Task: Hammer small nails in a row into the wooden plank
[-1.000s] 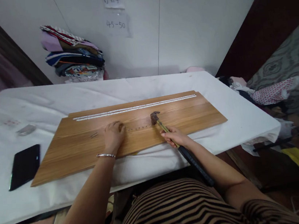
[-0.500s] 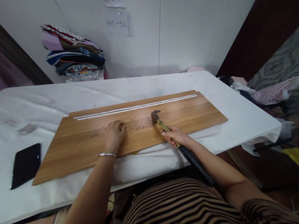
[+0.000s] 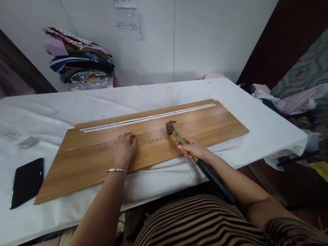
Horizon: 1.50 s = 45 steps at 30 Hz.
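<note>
A wood-grain board [image 3: 78, 162] lies flat, its long side across the table. My left hand [image 3: 125, 147] rests on it left of the middle, fingers curled down and drawn together; whatever is under them is hidden. My right hand [image 3: 194, 149] grips a claw hammer [image 3: 180, 138] partway up its handle, with the black grip trailing back toward my body. The rusty head sits over the board, right of a row of several small nails [image 3: 152, 140]. Left of my left hand lie a few loose nails [image 3: 103, 148]. Two white measuring strips [image 3: 148, 118] run along the board's far part.
A black phone [image 3: 27, 182] lies on the white tablecloth [image 3: 262, 134] left of the board. Beyond it is a small clear packet [image 3: 28, 142]. Folded clothes [image 3: 81, 57] are stacked at the back against the wall. More fabric [image 3: 302, 98] sits past the table's right edge.
Both hands, the hammer and the board hold nearly the same positions. The view has shifted very slightly.
</note>
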Each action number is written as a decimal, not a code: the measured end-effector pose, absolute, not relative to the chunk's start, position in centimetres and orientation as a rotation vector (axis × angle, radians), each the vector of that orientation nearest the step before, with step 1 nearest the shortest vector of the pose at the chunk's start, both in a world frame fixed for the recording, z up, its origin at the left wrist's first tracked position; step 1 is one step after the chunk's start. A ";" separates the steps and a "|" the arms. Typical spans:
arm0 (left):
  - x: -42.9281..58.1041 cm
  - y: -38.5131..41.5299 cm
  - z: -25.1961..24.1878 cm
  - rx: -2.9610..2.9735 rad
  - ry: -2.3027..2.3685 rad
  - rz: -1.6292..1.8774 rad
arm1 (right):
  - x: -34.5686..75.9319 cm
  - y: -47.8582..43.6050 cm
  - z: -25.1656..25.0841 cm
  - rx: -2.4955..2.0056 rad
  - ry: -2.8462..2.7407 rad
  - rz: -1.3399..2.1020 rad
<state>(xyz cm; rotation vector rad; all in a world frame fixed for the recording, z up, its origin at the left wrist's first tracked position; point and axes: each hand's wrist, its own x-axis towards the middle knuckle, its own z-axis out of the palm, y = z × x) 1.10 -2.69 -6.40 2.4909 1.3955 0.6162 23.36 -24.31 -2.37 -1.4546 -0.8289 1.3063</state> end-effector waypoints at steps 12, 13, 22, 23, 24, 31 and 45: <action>1.0 -2.3 -6.9 2.515 1.382 0.618 | 23.4 -24.2 -2.4 -1.461 -0.833 1.307; 1.0 -2.3 -7.0 2.515 1.381 0.630 | 23.4 -24.2 -2.4 -1.457 -0.833 1.310; 0.9 -2.1 -7.2 2.521 1.366 0.631 | 23.5 -23.9 -2.6 -1.449 -0.834 1.321; 0.9 -2.1 -7.2 2.520 1.363 0.634 | 23.5 -24.0 -2.5 -1.449 -0.838 1.316; 0.9 -2.1 -7.2 2.519 1.363 0.637 | 23.4 -24.1 -2.4 -1.450 -0.843 1.313; 1.0 -2.3 -6.9 2.520 1.381 0.632 | 23.3 -24.0 -2.6 -1.460 -0.820 1.326; 1.0 -2.1 -7.1 2.506 1.360 0.652 | 23.4 -23.9 -2.6 -1.447 -0.827 1.330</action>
